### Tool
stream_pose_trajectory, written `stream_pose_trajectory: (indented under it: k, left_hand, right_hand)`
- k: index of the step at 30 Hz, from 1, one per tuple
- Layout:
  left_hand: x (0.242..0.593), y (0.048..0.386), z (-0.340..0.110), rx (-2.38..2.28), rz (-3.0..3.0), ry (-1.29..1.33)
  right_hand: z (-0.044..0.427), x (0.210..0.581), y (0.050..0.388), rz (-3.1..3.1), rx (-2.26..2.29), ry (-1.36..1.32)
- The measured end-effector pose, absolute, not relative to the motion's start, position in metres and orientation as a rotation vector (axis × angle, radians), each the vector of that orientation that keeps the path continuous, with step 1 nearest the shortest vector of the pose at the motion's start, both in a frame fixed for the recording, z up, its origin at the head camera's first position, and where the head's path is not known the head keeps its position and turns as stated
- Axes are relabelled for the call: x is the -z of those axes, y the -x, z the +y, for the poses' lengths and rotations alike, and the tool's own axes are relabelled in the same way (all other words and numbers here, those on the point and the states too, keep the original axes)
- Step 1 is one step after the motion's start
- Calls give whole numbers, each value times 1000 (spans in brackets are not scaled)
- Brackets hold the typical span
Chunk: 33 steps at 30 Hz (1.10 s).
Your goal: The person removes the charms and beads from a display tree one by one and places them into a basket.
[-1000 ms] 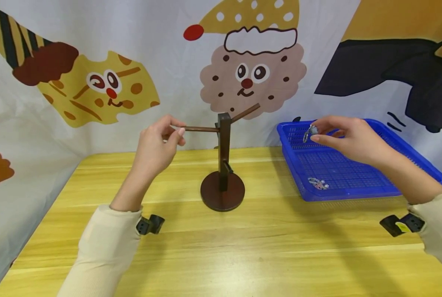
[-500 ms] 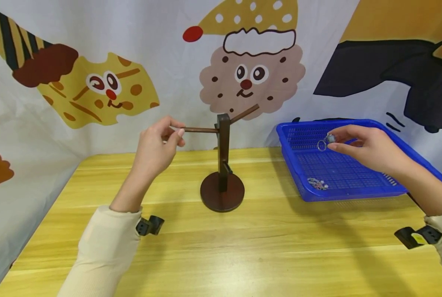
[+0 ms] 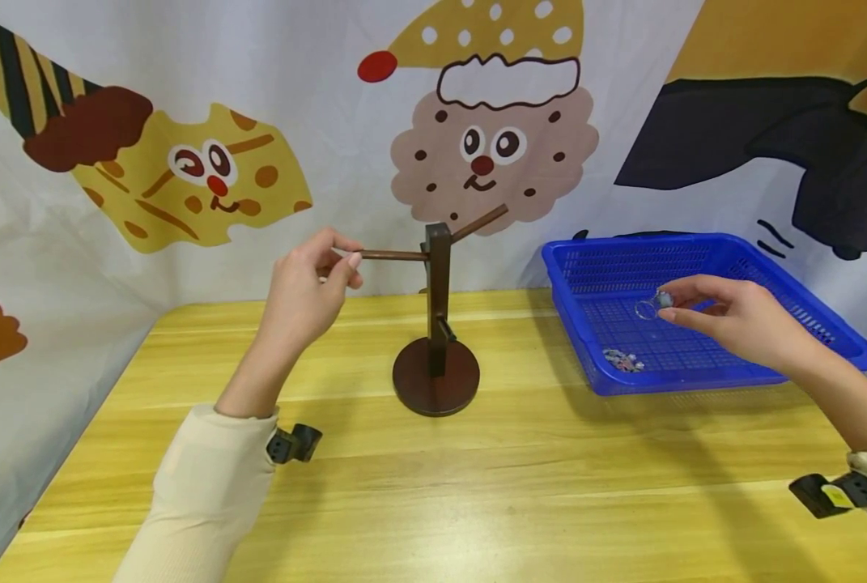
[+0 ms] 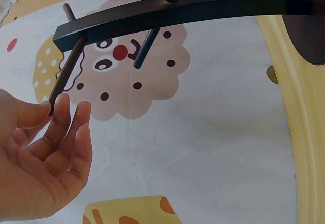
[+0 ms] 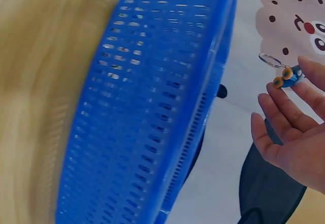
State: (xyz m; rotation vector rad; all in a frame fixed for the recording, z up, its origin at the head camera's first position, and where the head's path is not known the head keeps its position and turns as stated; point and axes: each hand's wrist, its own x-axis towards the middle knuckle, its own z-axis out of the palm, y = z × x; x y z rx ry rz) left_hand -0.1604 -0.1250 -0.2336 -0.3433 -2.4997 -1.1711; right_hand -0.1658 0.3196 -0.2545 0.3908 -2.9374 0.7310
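Observation:
A dark brown wooden stand (image 3: 439,300) with several pegs stands upright on its round base. At the end of its upper left peg (image 3: 397,256), my left hand (image 3: 303,283) pinches the tip between thumb and forefinger; the left wrist view shows the other fingers loosely bent. My right hand (image 3: 750,320) holds a small keychain (image 3: 664,299) by its charm, above the blue basket (image 3: 695,382). In the right wrist view the keychain (image 5: 288,76) is blue with orange round parts, and its metal ring (image 5: 271,60) sticks out from the fingertips.
Inside the basket, near its front left corner, lies a small pile of shiny keychains (image 3: 624,361). A yellow wood-grain table (image 3: 433,486) carries the stand and basket. Behind them hangs a white cloth (image 3: 346,121) printed with cartoon figures.
My right hand has moved to the right and down with the keychain, from over the basket's left side toward its middle. The left hand and the stand have stayed in place.

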Motion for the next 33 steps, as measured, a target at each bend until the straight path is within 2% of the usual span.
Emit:
stream_pose_trajectory:
  k: [21, 33]
  left_hand:
    - [234, 160, -125, 1174, -2483, 347]
    - [235, 160, -125, 1170, -2470, 349]
  right_hand:
    - [329, 294, 155, -2933, -731, -523]
    - [330, 299, 153, -2927, -766, -525]
